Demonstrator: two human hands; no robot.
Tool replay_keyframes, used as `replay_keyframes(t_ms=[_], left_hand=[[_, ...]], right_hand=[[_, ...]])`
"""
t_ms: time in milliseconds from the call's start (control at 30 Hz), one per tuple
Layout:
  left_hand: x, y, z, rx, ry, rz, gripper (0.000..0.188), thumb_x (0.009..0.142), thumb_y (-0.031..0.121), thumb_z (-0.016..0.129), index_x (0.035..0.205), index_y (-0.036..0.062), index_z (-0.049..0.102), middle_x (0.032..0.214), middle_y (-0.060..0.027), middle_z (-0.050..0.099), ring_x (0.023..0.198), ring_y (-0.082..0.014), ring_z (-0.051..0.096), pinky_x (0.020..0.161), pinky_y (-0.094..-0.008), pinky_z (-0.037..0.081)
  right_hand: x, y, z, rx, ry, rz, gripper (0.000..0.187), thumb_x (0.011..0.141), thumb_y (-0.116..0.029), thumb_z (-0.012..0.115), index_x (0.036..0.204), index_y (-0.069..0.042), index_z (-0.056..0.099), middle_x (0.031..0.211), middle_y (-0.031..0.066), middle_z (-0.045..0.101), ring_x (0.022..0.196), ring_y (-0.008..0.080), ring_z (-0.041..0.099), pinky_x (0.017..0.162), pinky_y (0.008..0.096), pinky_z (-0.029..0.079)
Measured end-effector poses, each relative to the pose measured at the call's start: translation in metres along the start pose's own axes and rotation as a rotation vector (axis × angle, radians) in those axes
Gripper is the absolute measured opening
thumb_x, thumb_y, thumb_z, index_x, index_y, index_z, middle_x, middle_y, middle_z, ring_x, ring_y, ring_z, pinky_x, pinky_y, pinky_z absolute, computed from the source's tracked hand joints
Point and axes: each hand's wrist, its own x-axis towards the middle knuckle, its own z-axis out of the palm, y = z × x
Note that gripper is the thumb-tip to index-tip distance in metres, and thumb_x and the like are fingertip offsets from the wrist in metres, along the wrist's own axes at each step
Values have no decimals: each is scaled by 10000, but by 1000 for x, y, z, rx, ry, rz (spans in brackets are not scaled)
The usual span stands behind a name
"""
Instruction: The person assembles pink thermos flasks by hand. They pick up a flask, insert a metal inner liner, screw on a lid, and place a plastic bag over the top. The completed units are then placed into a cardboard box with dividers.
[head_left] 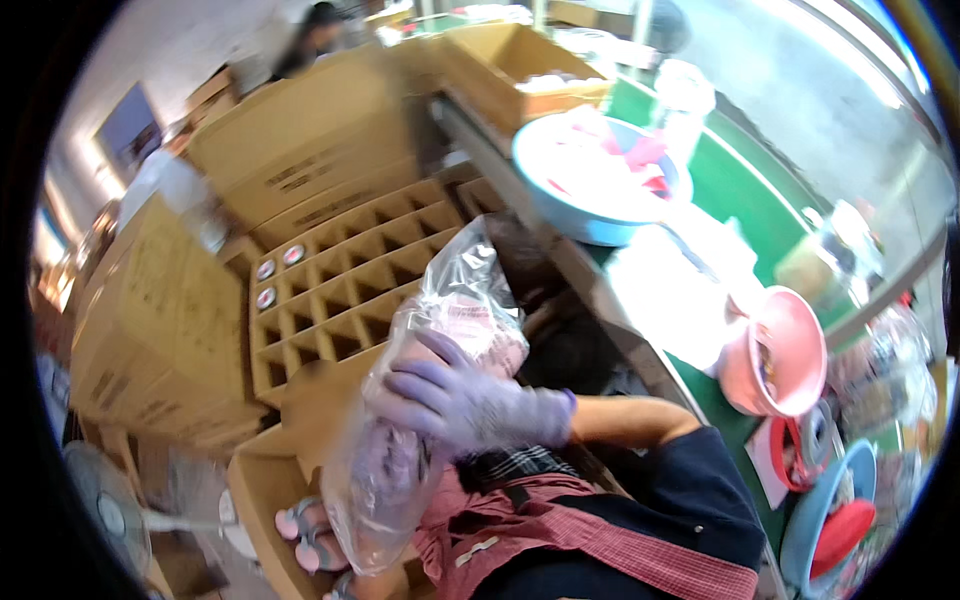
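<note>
My right hand (455,400), in a lavender glove, lies curled over a large clear plastic bag (375,505). Through the bag show a pale pink bundle (480,325) at its upper end and greyish contents lower down. What looks like my left forearm (395,580) shows at the lower edge, partly behind the bag; that hand's fingers cannot be made out. Beside the bag, in an open cardboard box (250,480), are pink-and-grey rounded shapes (312,540) that I cannot name surely.
Ahead, a carton with cardboard dividers (345,285) has several round-topped items in its left cells. A closed carton (165,330) stands left, above a fan (110,510). On the green bench to the right are a blue basin (575,225), pink bowl (745,370) and another blue basin (800,540).
</note>
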Motion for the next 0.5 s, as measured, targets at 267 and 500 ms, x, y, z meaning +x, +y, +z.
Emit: replay_keyframes(t_ms=[267, 500], left_hand=[[132, 74, -24, -204, 236, 185, 324, 979, 111, 482, 1251, -34, 580, 1253, -165, 604, 1175, -293, 555, 1038, -371, 393], [-184, -199, -70, 213, 416, -686, 238, 933, 68, 558, 1133, -20, 653, 1145, -113, 656, 1071, -222, 603, 948, -337, 467]], right_hand=[[-236, 243, -205, -102, 439, 1036, 172, 885, -98, 651, 1011, 4, 712, 931, 89, 722, 836, 135, 657, 758, 311, 538], [-315, 349, -316, -876, 2, 1132, 255, 893, -165, 648, 1077, 11, 661, 985, 121, 687, 888, 191, 636, 797, 344, 522]])
